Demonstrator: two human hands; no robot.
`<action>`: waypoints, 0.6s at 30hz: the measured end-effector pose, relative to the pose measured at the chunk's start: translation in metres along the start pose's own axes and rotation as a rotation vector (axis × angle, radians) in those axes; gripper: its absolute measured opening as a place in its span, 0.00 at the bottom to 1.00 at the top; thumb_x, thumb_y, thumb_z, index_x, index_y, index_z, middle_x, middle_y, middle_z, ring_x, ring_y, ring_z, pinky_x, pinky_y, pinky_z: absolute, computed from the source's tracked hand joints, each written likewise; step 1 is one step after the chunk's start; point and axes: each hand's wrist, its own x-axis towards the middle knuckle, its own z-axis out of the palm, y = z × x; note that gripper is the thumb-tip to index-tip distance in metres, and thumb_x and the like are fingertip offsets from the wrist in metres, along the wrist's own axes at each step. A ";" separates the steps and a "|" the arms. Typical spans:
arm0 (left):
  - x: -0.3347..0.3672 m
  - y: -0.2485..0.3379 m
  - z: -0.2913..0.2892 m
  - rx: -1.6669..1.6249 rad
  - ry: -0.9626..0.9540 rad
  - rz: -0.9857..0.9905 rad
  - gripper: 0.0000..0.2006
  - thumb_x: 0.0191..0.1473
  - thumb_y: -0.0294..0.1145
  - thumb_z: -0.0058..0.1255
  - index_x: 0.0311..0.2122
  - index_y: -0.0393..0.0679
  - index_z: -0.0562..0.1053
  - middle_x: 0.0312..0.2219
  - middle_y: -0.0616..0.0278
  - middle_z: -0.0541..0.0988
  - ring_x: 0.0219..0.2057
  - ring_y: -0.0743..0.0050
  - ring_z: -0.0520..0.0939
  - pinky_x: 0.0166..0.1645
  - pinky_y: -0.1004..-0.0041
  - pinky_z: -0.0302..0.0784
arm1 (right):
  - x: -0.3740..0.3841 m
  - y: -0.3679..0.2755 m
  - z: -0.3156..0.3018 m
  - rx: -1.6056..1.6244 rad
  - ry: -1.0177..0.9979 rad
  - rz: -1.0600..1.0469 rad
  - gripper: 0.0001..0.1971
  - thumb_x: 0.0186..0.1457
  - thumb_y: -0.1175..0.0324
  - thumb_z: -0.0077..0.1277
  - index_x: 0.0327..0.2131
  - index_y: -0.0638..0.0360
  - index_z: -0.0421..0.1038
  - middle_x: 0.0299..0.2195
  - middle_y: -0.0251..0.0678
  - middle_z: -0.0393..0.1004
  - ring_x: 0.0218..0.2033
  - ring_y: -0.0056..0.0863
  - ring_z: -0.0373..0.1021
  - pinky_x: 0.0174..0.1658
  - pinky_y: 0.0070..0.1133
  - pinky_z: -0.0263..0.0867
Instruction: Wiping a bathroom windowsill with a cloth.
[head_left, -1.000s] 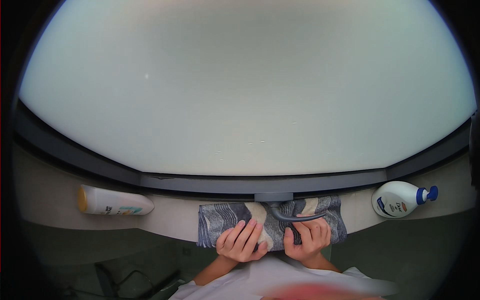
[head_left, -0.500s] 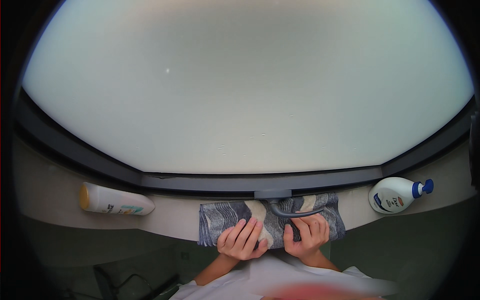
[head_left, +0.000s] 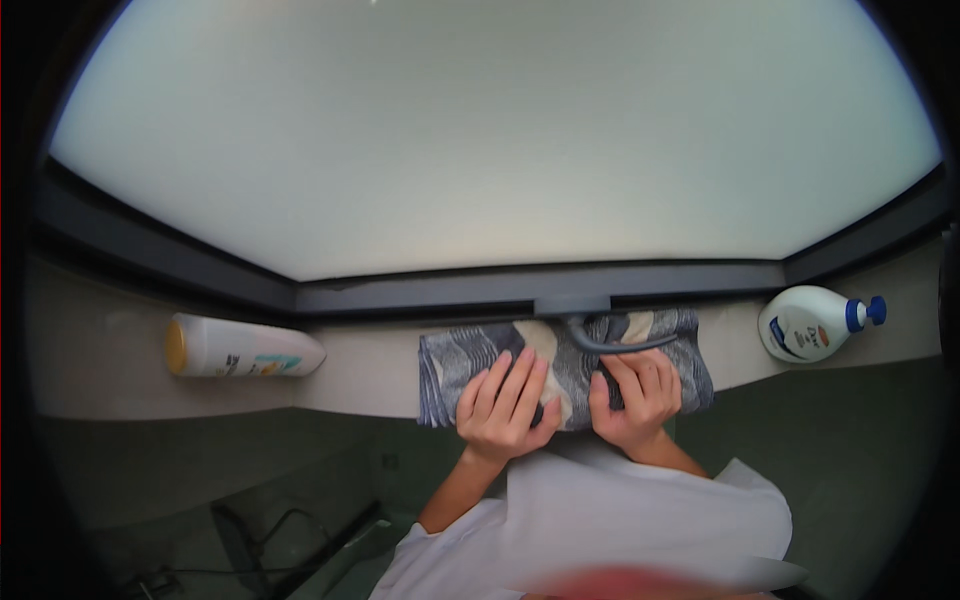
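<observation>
A folded towel (head_left: 572,397) in blue-grey with wavy stripes and cream patches lies on the pale ledge below the window. On its left half rests my left hand (head_left: 505,405), open, fingers stretched out flat over the cloth and thumb apart. My right hand (head_left: 640,398) is on the right half, its fingers slightly bent and the thumb spread away from them. The grey window handle (head_left: 625,347) juts out over the towel, just beyond my right fingertips. Part of the towel is hidden under both hands and the handle.
A white bottle with a yellow cap (head_left: 247,346) lies on its side at the left of the ledge (head_left: 370,375). To the right is a white pump bottle with a blue top (head_left: 808,325). The dark window frame (head_left: 430,292) and frosted pane (head_left: 520,150) rise behind.
The whole scene sits higher and slightly further right in the view. My hands stay on the towel, with little visible change in their pose; the bottles keep their places on the ledge.
</observation>
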 end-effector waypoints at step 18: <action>0.017 0.046 -0.005 -0.003 -0.274 -0.032 0.28 0.61 0.47 0.57 0.60 0.40 0.78 0.63 0.47 0.77 0.64 0.47 0.75 0.70 0.47 0.60 | -0.019 0.053 -0.029 0.045 0.005 0.031 0.17 0.55 0.63 0.61 0.47 0.59 0.83 0.46 0.39 0.83 0.51 0.40 0.79 0.60 0.40 0.71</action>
